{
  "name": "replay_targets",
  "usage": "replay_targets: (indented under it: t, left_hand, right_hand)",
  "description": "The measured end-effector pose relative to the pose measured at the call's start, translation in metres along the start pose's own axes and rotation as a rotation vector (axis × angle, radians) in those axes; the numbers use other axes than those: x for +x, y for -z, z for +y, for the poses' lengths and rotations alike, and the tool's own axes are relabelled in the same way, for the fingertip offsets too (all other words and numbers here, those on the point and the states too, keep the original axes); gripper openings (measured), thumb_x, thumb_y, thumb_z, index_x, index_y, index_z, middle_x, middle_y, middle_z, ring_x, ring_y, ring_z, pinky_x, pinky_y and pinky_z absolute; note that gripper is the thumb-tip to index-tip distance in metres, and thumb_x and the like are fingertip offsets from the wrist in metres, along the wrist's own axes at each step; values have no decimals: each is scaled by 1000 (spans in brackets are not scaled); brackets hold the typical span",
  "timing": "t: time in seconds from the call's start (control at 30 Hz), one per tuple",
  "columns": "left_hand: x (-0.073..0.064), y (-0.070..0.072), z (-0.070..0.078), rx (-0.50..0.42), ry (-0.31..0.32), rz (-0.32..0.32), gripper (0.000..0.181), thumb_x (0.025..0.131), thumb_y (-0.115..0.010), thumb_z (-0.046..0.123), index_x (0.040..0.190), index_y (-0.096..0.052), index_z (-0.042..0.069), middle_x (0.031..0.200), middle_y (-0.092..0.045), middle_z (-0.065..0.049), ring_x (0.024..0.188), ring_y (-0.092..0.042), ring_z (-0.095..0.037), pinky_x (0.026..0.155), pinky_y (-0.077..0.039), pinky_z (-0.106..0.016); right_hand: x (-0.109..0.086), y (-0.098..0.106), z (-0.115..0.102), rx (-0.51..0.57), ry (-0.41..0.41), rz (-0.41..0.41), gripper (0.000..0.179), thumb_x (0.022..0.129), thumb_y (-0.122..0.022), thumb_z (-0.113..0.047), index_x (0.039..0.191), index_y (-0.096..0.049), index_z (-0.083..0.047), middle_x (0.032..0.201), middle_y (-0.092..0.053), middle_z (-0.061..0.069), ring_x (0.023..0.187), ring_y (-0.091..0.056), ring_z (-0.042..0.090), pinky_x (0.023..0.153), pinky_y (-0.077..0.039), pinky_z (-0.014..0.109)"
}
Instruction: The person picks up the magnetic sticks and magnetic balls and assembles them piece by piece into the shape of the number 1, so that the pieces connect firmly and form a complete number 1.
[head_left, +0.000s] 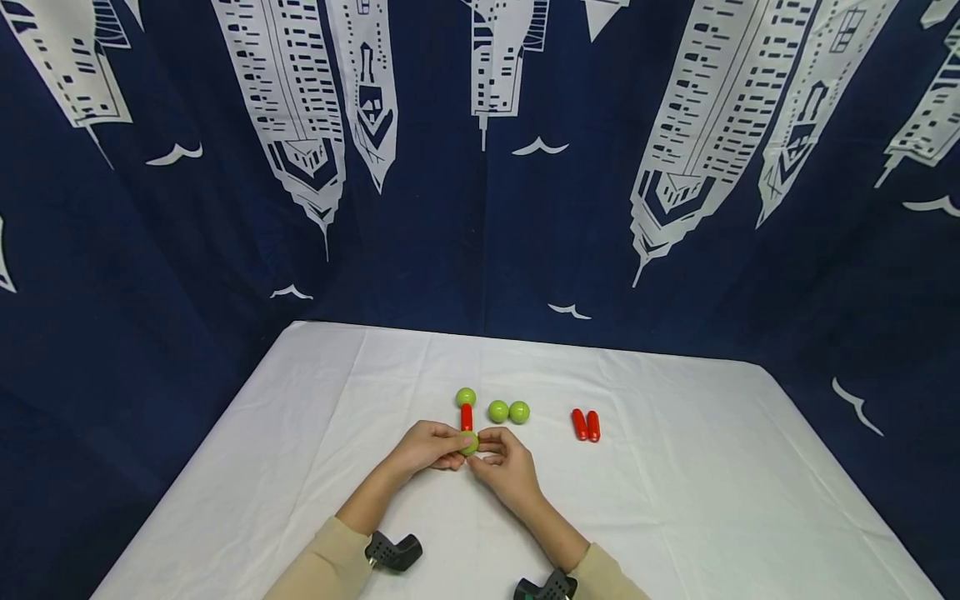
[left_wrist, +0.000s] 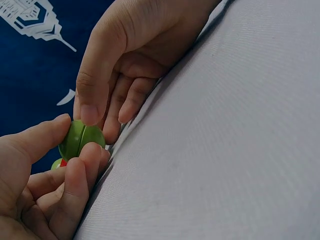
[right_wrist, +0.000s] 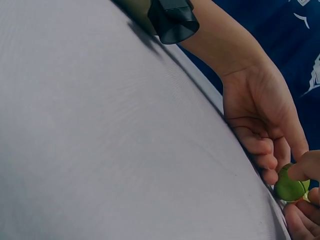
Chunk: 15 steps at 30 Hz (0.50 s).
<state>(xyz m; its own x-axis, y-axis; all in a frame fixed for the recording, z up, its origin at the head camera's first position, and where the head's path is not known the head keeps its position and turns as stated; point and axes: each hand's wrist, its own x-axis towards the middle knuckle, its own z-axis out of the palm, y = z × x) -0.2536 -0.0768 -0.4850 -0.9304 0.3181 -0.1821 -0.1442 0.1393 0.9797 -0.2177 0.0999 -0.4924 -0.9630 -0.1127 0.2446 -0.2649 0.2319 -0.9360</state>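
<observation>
Near the middle of the table, a green ball (head_left: 468,443) with a seam across it sits between both hands. My left hand (head_left: 429,447) pinches it, the thumb lying over its near side. From the other side my right hand (head_left: 512,468) holds the same ball with thumb and fingers. In the left wrist view, fingers of both hands surround the seamed ball (left_wrist: 81,140). Directly beyond it a red rod (head_left: 467,417) runs away from the hands to another green ball (head_left: 466,397), end to end. Fingers partly hide the joint at the near ball.
Two loose green balls (head_left: 508,412) lie side by side right of the rod. Farther right, two red rods (head_left: 586,425) lie next to each other. The white tablecloth (head_left: 720,467) spreads around them, and a dark blue curtain (head_left: 465,250) with white buildings hangs behind the table.
</observation>
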Motion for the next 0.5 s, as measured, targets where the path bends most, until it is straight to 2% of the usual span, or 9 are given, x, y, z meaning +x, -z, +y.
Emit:
replay_targets:
  t: [0.2,0.3,0.37,0.5]
  left_hand:
    - [1,0,-1,3,6,-5,32,88,-75,26,99,-70,-4,71,-69,-4,62,-65,-9,58,-53,-18]
    - [1,0,0,14,6,6,31,88,-74,25,100,-70,-4,71,-68,-4,61,-65,-9,57,-53,-18]
    - [1,0,0,13,10,15,31,88,-75,24,100,-69,-4,70,-68,-4,60,-65,-9,57,-53,-18]
    - [0,0,0,19,19,23,30,88,-75,23,99,-69,-3,69,-68,-4,59,-64,-8,55,-52,-17]
  right_hand:
    - [-6,10,-29,7,-29,-18,31,80,-72,7,108,-58,14,102,-64,27,98,-62,44,79,-55,32]
    - [-10,18,-41,-2,-54,-12,29,81,-71,8,106,-58,15,102,-63,29,98,-62,45,78,-55,26]
    - [-9,22,-36,-5,-70,1,29,81,-71,8,106,-58,14,101,-64,29,97,-63,43,77,-54,24]
    - [-5,30,-12,-6,-93,32,28,80,-74,4,105,-61,8,97,-67,20,91,-66,29,75,-54,21]
